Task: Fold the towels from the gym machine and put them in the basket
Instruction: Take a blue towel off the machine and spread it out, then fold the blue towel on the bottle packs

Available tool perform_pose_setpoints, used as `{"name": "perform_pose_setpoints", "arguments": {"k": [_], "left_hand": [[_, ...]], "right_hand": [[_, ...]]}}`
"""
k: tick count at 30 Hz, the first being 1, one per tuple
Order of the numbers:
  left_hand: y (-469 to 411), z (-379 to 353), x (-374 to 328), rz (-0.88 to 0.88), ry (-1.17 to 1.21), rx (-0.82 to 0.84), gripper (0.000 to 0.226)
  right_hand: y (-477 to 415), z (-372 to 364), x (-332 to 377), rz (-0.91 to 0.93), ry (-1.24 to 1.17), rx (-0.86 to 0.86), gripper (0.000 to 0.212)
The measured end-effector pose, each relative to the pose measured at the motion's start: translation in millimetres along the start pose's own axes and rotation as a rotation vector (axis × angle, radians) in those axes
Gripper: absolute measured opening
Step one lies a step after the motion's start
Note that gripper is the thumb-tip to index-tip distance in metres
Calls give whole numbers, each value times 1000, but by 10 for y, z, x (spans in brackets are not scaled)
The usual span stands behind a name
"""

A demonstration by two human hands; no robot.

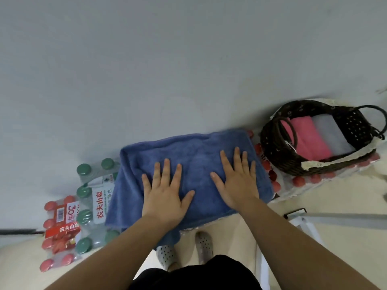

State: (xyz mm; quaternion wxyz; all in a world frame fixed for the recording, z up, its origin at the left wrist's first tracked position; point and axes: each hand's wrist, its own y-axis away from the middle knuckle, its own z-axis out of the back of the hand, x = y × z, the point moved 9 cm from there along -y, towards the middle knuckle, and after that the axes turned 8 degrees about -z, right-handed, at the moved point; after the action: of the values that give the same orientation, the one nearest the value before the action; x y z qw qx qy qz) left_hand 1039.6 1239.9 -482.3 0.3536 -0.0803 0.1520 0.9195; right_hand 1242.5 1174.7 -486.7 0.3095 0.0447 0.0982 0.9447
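A folded blue towel (192, 155) lies flat on top of a pack of water bottles in the middle of the view. My left hand (165, 193) presses on its left half with straight, spread fingers. My right hand (238, 178) lies flat on its right half the same way. To the right stands a dark wicker basket (278, 151) with a handle. Inside it lie a folded pink towel (307, 139) and a folded pale grey towel (333, 132), side by side.
Packs of green-capped bottles (90, 208) and red-capped bottles (58, 227) stand to the left against the grey wall (167, 59). More red-capped bottles (297, 181) carry the basket. My feet in dotted shoes (186, 248) are below the towel. A white frame (303, 222) is at the right.
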Motion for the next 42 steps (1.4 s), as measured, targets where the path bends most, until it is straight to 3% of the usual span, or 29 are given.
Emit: {"name": "perform_pose_setpoints", "arguments": {"k": [11, 15, 17, 19, 22, 24, 28, 34, 42], "left_hand": [[-297, 50, -105, -55, -101, -11, 81], [12, 353, 44, 50, -42, -273, 65], [297, 488, 227, 162, -40, -434, 56], [599, 529, 447, 335, -26, -492, 54], [1032, 457, 719, 608, -35, -452, 60], [1192, 383, 751, 672, -78, -378, 64], [1200, 290, 715, 669, -110, -292, 52], [1112, 355, 806, 715, 16, -364, 19], [1163, 720, 1112, 673, 44, -433, 17]], "right_hand": [[-182, 53, -237, -39, 2, 34, 94], [-138, 206, 125, 146, 10, -22, 90], [-71, 260, 489, 309, -13, -27, 86], [-15, 261, 807, 422, -18, -12, 83], [16, 164, 1044, 510, -2, 14, 82], [-1, 19, 1034, 527, 32, 38, 82], [-32, -70, 981, 530, 42, 53, 82], [-22, -44, 991, 553, 41, 60, 83], [-46, -83, 1003, 554, 76, 64, 85]]}}
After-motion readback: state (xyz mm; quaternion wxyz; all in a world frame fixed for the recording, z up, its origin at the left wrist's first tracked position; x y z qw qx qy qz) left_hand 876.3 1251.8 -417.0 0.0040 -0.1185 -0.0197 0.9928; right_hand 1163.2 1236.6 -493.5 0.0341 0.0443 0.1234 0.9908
